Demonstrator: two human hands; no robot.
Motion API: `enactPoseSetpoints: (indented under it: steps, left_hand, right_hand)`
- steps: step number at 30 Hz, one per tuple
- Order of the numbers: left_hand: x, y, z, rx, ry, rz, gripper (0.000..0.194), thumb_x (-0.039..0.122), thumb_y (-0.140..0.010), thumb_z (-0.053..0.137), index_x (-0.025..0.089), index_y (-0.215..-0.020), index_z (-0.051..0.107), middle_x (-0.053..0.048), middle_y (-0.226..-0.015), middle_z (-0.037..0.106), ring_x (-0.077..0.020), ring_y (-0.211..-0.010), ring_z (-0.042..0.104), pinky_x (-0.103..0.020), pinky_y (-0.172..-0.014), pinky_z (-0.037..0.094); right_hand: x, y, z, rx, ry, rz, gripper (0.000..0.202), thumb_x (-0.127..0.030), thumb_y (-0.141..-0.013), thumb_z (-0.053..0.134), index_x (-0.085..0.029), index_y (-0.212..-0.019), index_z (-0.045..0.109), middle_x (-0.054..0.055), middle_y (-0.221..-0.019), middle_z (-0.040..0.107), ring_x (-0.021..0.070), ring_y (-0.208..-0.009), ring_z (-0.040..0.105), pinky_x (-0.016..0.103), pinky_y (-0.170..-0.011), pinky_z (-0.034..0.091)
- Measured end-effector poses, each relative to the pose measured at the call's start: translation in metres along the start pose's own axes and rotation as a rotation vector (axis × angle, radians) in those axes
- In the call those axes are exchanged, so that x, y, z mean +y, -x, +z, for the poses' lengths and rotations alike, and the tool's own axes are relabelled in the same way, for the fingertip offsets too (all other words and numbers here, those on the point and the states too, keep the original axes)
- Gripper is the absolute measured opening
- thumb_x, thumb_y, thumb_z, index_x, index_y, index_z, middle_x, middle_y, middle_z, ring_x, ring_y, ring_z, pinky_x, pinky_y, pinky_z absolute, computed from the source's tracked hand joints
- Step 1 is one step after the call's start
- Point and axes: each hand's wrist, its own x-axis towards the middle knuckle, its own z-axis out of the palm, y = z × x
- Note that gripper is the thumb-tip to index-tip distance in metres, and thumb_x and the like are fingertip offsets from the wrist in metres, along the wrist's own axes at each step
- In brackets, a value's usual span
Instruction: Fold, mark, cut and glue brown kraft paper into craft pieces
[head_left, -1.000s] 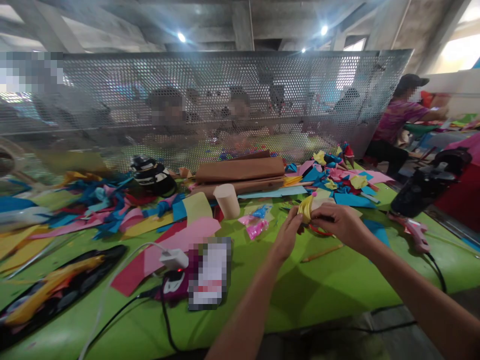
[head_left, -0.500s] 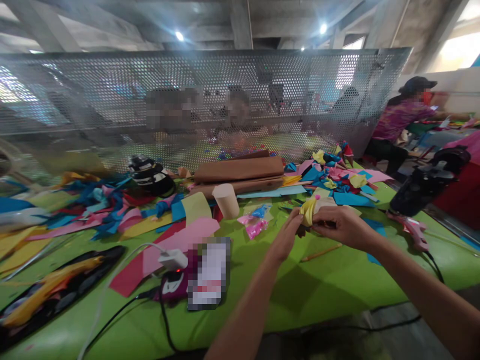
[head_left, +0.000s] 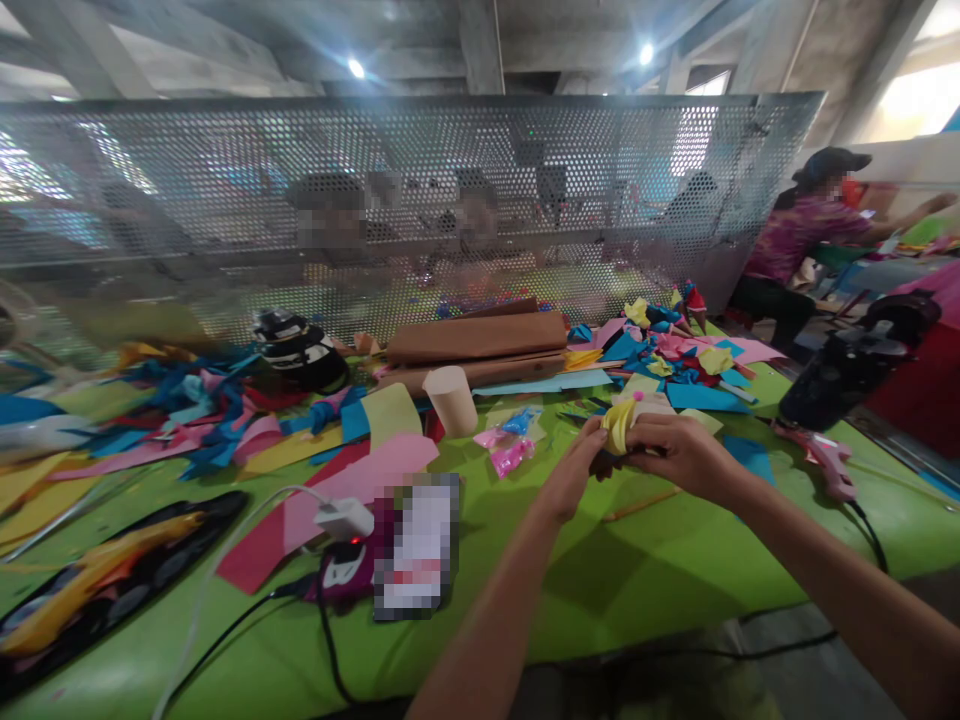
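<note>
Yellow piece [head_left: 619, 428]: between your two hands, over the table [head_left: 600, 600]; the hours below count from it. It seems to be paper wound in bands, though your fingers cover part of it.
Left hand [head_left: 576, 470]: at 8 o'clock, your thumb and fingers closed on the left side of the piece.
Right hand [head_left: 686, 450]: at 3 o'clock, your fingers curled in, their tips pinching the right side.
Pink ball [head_left: 638, 396]: small, at 1 o'clock, just by the top of the piece.
Yellow stick [head_left: 639, 506]: at 6 o'clock, lying on the table near your hands.
Plastic packets [head_left: 514, 432]: pink and blue, at 9 o'clock.
Cream cylinder [head_left: 451, 402]: upright, past the packets, a little above 9 o'clock.
Brown paper [head_left: 478, 338]: folded, at 10 o'clock.
Coloured scraps [head_left: 686, 362]: heaped at 1 to 2 o'clock.
Glue gun [head_left: 831, 465]: pink, at 3 o'clock, beyond your right forearm.
Phone [head_left: 416, 545]: at 8 o'clock, just beside a purple power strip [head_left: 341, 578] with a white charger [head_left: 343, 518].
Metal screen [head_left: 420, 200]: perforated, standing across the far edge, 10 to 1 o'clock.
Co-worker [head_left: 799, 235]: at 2 o'clock, in a purple patterned top and dark cap.
</note>
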Motion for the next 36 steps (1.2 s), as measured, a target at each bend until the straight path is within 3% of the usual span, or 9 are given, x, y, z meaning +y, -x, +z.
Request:
enactPoseSetpoints:
  steps: [13,20,36]
  left_hand:
    - [-0.001,0.001,0.001,-0.023,0.024,0.014,0.031,0.05,-0.093,0.052,0.021,-0.104,0.053,0.003,-0.075,0.052,-0.0105,-0.062,0.048,-0.024,-0.057,0.031]
    - [-0.002,0.0,0.001,-0.012,0.043,0.003,0.034,0.052,-0.091,0.054,0.021,-0.104,0.053,0.003,-0.075,0.05,-0.0108,-0.062,0.048,-0.025,-0.055,0.03]
    - [0.0,0.001,0.001,-0.028,0.057,0.001,0.031,0.049,-0.095,0.05,0.021,-0.107,0.051,0.004,-0.075,0.049,-0.01,-0.062,0.048,-0.025,-0.057,0.03]
  right_hand:
    - [0.003,0.001,0.004,0.02,-0.019,0.0,0.013,-0.026,-0.095,0.065,-0.022,-0.085,0.073,0.004,-0.085,0.073,0.0192,-0.082,0.068,0.028,-0.075,0.05]
    - [0.002,-0.001,0.006,0.041,-0.036,-0.016,0.016,-0.023,-0.096,0.063,-0.022,-0.083,0.07,0.004,-0.084,0.072,0.0188,-0.081,0.067,0.027,-0.074,0.049]
    - [0.004,0.0,0.011,0.042,-0.087,-0.011,0.011,-0.023,-0.096,0.064,-0.022,-0.088,0.072,0.005,-0.09,0.073,0.0202,-0.086,0.067,0.03,-0.079,0.051]
